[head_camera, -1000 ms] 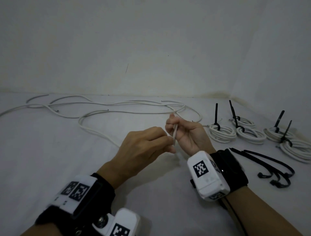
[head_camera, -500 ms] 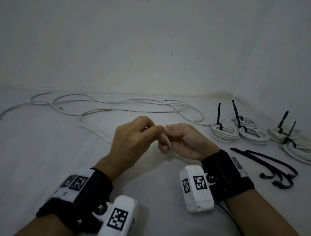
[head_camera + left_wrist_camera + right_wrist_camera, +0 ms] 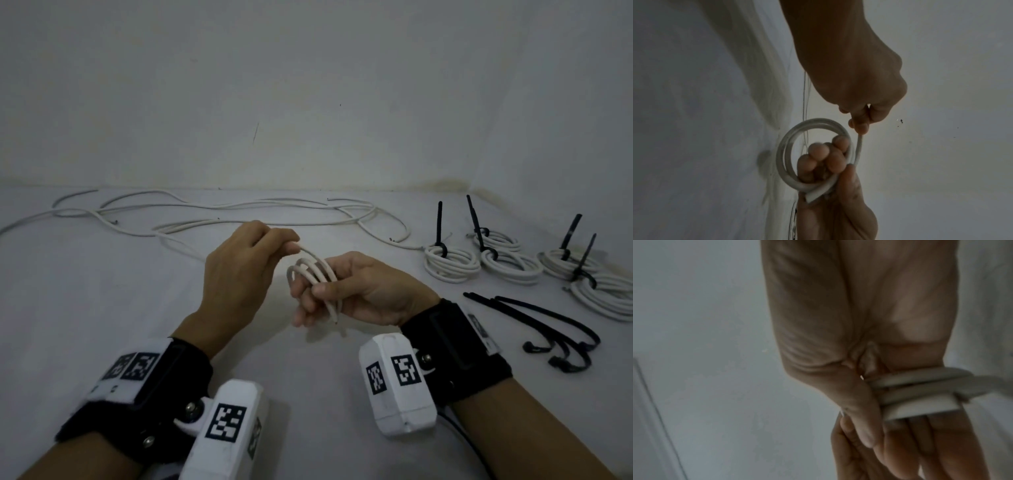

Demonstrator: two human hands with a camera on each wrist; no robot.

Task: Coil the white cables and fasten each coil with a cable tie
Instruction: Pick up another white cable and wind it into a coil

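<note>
Loose white cables (image 3: pixel 212 214) lie on the counter (image 3: pixel 102 291) at 11 o'clock from your hands, several strands crossing one another. Judged risk: if the length you are winding is still part of that tangle, each pull may drag neighbouring strands or snag at a crossing. Whether it is cannot be told from these views.

Your left hand (image 3: pixel 236 274) pinches the free end of the cable between thumb and fingertips, feeding it toward the coil (image 3: pixel 313 270). If this pinch slackens, the springy cable will likely whip back and undo the last turn.

Your right hand (image 3: pixel 356 291) has its grip closed round the coil: the turns pass around the fingers (image 3: pixel 826 155), and the thumb (image 3: pixel 865 418) presses them flat. The turns sit side by side, not stacked. A turn may slide off the fingertips when you withdraw them, and the coil would open before it is tied.

The spare cable ties (image 3: pixel 548 325) lie at 3 o'clock, well apart from both hands. Reaching for one frees one hand, so the remaining grip must hold every turn alone.

The finished coils (image 3: pixel 513 263) sit at 2 o'clock, near the ties. A careless reach could knock them.
</note>
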